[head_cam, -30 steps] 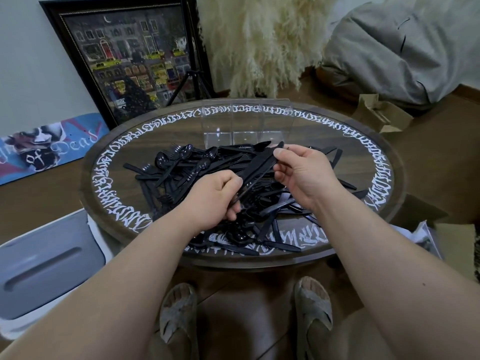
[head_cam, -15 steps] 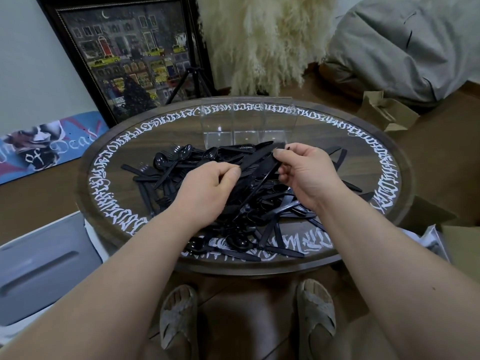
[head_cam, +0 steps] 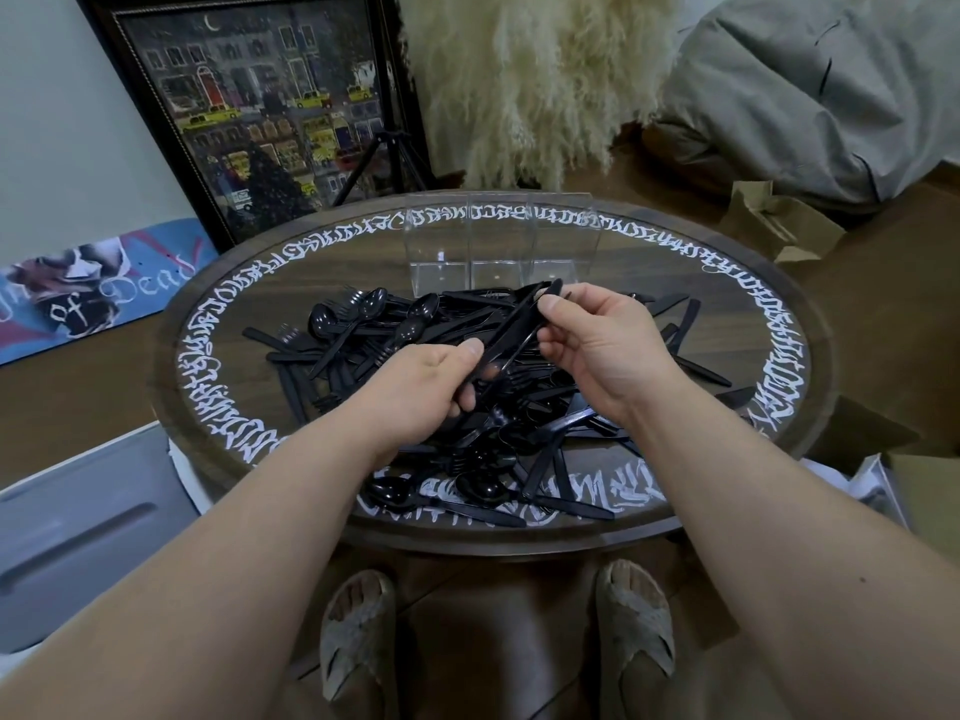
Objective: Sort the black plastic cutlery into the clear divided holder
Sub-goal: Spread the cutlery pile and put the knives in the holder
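On the round table (head_cam: 727,283), a heap of black cutlery (head_cam: 395,350) is lying unsorted before the clear holder (head_cam: 498,246), seemingly empty. The left hand (head_cam: 431,387) and right hand (head_cam: 597,340) are each pinching a few knives (head_cam: 514,324); sorting is barely starting.

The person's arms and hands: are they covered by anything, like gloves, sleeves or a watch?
No. Both forearms are bare as far as the view shows, with no sleeves in sight. The left hand and right hand wear no gloves, and no rings, watch or wristband show. Woven grey open-toed sandals are on the feet.
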`<action>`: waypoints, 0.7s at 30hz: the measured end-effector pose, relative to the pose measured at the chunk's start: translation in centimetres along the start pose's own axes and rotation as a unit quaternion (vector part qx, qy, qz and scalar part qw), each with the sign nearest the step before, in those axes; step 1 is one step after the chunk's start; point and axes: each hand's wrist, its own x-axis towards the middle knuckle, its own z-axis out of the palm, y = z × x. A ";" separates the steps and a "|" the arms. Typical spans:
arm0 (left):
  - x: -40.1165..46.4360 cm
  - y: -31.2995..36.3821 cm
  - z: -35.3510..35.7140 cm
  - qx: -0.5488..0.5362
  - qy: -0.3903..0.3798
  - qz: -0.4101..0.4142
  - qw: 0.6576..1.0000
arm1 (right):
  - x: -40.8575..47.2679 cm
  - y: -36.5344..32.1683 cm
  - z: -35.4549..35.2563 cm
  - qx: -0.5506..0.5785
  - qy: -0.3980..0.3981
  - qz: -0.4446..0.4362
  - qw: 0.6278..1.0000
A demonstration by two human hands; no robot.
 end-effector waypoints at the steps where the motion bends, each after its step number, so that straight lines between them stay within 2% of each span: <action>1: 0.0 -0.1 0.0 0.015 0.004 0.006 1.000 | 0.0 0.1 0.0 -0.003 -0.001 -0.001 1.000; 4: 0.0 -0.5 0.0 0.083 0.028 0.033 0.996 | 0.1 0.1 0.2 -0.002 0.001 0.005 1.000; 7: 0.2 -0.5 0.2 0.105 0.031 0.044 0.993 | 0.3 0.1 0.4 0.016 0.021 0.007 1.000; 13: 0.3 -0.5 0.6 0.095 0.002 0.043 0.995 | 0.3 0.3 0.9 0.034 0.037 0.009 0.999; 16: 0.4 -0.3 0.6 0.095 -0.016 0.033 0.995 | 0.2 0.4 1.2 -0.017 0.034 -0.010 0.999; 21: 0.2 -0.8 -0.5 0.148 0.026 0.058 0.987 | 0.6 0.3 0.9 -0.044 0.119 -0.037 0.991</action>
